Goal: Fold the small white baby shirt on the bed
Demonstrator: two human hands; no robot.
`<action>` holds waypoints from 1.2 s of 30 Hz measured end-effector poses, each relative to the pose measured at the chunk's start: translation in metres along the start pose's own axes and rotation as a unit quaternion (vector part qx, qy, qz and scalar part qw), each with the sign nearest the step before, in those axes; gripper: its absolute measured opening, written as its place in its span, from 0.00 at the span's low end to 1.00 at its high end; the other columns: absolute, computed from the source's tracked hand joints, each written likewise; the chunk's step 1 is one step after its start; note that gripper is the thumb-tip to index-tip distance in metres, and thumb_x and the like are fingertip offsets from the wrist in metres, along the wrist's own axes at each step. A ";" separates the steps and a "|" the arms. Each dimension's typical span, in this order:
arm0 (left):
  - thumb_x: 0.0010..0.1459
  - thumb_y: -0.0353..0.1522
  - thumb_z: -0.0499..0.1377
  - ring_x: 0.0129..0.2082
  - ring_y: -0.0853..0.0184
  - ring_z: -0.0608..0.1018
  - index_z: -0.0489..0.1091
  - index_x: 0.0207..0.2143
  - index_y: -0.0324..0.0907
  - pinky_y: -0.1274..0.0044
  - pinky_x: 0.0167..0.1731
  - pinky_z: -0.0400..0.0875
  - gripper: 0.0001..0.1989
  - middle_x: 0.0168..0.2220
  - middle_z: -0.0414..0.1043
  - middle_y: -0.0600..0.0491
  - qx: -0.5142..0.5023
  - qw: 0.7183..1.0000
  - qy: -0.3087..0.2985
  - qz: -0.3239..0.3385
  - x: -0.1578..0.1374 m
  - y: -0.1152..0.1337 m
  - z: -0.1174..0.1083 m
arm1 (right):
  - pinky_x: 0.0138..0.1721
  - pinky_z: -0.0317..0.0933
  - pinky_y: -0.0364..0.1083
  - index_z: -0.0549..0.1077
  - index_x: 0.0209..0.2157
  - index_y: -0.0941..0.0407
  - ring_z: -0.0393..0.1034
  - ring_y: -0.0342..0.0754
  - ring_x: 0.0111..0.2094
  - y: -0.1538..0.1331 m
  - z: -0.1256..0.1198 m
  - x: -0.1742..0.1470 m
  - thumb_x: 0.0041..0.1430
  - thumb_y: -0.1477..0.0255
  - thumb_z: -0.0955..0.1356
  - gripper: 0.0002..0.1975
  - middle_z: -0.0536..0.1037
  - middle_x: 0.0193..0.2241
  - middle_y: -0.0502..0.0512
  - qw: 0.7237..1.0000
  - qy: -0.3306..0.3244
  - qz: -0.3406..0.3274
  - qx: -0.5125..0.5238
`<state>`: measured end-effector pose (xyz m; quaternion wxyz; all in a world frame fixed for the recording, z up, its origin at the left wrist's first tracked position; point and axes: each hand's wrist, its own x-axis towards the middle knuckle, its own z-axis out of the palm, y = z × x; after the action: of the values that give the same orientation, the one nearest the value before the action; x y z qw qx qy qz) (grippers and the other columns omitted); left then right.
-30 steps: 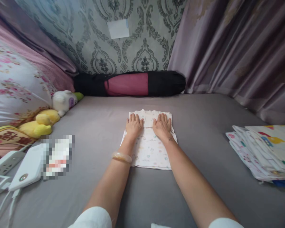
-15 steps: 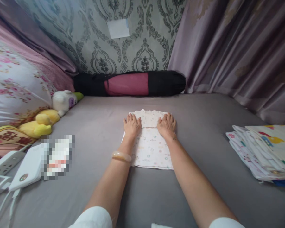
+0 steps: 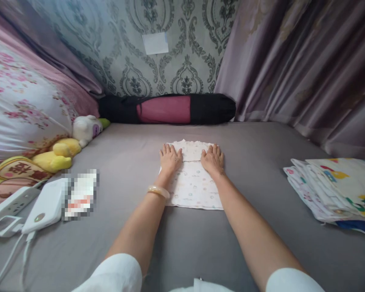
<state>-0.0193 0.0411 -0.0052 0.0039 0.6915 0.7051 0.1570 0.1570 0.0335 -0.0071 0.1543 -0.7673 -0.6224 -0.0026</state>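
A white cloth [image 3: 196,187] with a small pastel print lies flat on the grey bed sheet [image 3: 249,158]. Its far end is folded over toward me, making a shorter upper layer. My left hand [image 3: 170,158] rests palm down on the left side of that folded layer, fingers stretched out. On the right side, my right hand [image 3: 212,158] presses down flat in the same way, fingers spread. Between the two hands the edge of the fold shows as a line across the cloth. A pale bangle [image 3: 158,191] circles my left wrist.
To the right lies a stack of folded printed cloths [image 3: 334,190]. On the left are a white power bank [image 3: 47,207] with cables, a power strip [image 3: 13,202], a blurred-out item [image 3: 81,194] and plush toys [image 3: 53,160]. A long black-and-pink bag [image 3: 164,108] lies along the wall.
Both hands stay flat on the folded part of the cloth, with almost no movement. The camera view has shifted slightly, so the surroundings sit a little differently in the picture.
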 end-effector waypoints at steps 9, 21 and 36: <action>0.68 0.43 0.40 0.70 0.53 0.45 0.55 0.65 0.34 0.57 0.67 0.41 0.31 0.69 0.46 0.38 0.054 0.978 -0.041 0.196 -0.044 -0.006 -0.016 | 0.67 0.31 0.60 0.54 0.67 0.64 0.35 0.56 0.69 0.002 -0.024 -0.058 0.71 0.63 0.53 0.29 0.45 0.69 0.65 0.982 -0.077 -0.171 -0.020; 0.69 0.44 0.41 0.70 0.58 0.50 0.53 0.67 0.42 0.63 0.66 0.46 0.29 0.70 0.48 0.46 0.034 0.959 -0.125 0.252 -0.104 -0.035 -0.031 | 0.68 0.31 0.55 0.52 0.68 0.65 0.37 0.52 0.69 0.024 -0.039 -0.107 0.71 0.64 0.53 0.30 0.47 0.69 0.62 0.953 -0.133 -0.274 0.003; 0.67 0.38 0.45 0.60 0.54 0.68 0.61 0.58 0.33 0.65 0.58 0.64 0.23 0.60 0.64 0.35 0.020 0.989 -0.002 0.143 -0.115 -0.066 -0.036 | 0.65 0.44 0.53 0.56 0.65 0.69 0.47 0.56 0.66 0.083 -0.047 -0.120 0.70 0.63 0.55 0.30 0.53 0.66 0.68 0.975 -0.079 -0.203 -0.039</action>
<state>-0.0862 -0.0784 -0.0107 -0.0308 0.7858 0.6016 0.1404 0.2178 -0.1070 -0.0051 0.0712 -0.6282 -0.7748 0.0026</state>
